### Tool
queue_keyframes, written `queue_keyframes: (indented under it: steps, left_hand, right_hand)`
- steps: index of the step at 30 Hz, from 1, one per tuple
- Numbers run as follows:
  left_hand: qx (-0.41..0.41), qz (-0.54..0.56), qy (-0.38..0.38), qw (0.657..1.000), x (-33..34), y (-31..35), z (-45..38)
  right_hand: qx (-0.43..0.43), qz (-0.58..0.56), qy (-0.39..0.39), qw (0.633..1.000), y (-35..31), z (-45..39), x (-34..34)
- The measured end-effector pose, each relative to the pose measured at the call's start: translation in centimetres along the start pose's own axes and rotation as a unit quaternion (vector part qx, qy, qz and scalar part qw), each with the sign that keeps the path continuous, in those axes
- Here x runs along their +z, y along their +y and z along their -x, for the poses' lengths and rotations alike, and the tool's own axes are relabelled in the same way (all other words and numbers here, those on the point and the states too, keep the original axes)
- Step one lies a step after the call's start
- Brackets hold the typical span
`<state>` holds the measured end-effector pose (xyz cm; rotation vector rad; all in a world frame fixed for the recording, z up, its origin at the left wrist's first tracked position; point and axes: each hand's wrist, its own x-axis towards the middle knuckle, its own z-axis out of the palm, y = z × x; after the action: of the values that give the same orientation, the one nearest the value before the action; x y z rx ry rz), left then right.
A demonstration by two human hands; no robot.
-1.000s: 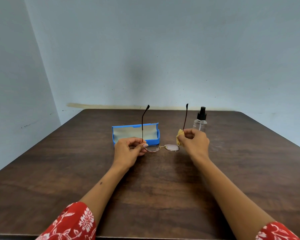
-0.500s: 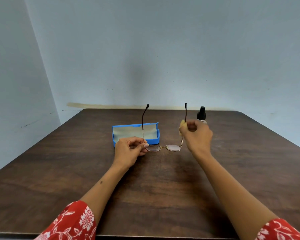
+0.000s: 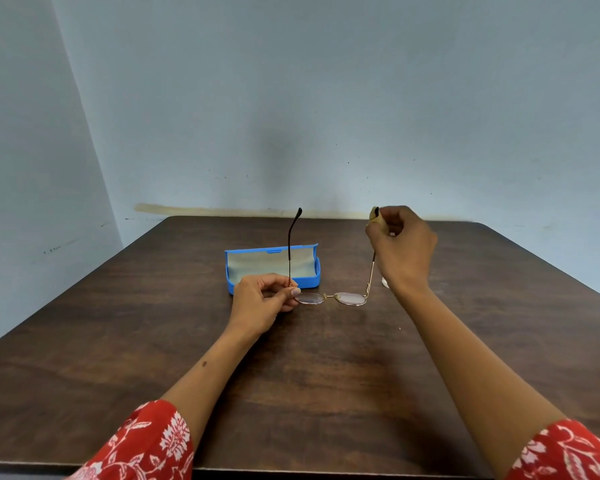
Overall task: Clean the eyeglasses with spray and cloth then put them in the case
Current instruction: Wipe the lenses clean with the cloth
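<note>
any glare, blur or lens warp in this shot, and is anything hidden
Head view: soft even light, no glare on the eyeglasses; wide-angle lens bows the table edges; focus sharp; right hand hides nearly all of the spray bottle.

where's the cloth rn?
Head view, right of centre: the yellow cloth is pinched in the right hand at the tip of the eyeglasses' right temple, raised above the table.

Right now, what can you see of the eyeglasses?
The eyeglasses have a thin gold-looking metal frame, oval lenses and dark temple tips. Lenses low over the table, both temples unfolded, pointing up. The left hand pinches the left hinge; the right hand pinches a yellow cloth round the right temple tip.
</note>
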<state>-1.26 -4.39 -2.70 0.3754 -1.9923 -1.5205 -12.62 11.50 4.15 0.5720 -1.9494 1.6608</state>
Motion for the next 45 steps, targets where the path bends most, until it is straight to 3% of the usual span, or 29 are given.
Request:
queue_keyframes:
  steps: [7,16,24,29,34,40,45]
  left_hand:
    - [0.004,-0.006,0.000,1.000,0.0,-0.1,0.0]
    - [0.005,-0.013,-0.004,1.000,0.0,0.0,0.0]
    - [0.003,-0.008,0.001,1.000,0.0,0.0,0.1]
    - [0.004,-0.008,-0.003,1.000,0.0,0.0,0.0]
    - [0.002,-0.008,-0.006,1.000,-0.1,0.0,0.1]
    - [0.005,-0.002,0.007,1.000,0.0,0.0,0.1]
    - [0.002,-0.007,0.001,1.000,0.0,0.0,0.1]
  right_hand:
    - [0.066,0.030,-0.021,0.997,2.3,1.7,0.1]
    - [-0.004,-0.020,0.010,1.000,-0.9,-0.5,-0.2]
    - [0.083,0.044,-0.046,0.995,2.8,2.3,0.1]
    - [0.065,0.002,-0.007,0.998,0.6,0.3,-0.2]
    - [0.037,-0.010,-0.019,0.999,-0.3,-0.1,-0.3]
    - [0.104,0.052,-0.067,0.991,2.7,2.7,-0.1]
    - [0.086,0.009,-0.009,0.996,1.2,1.1,-0.3]
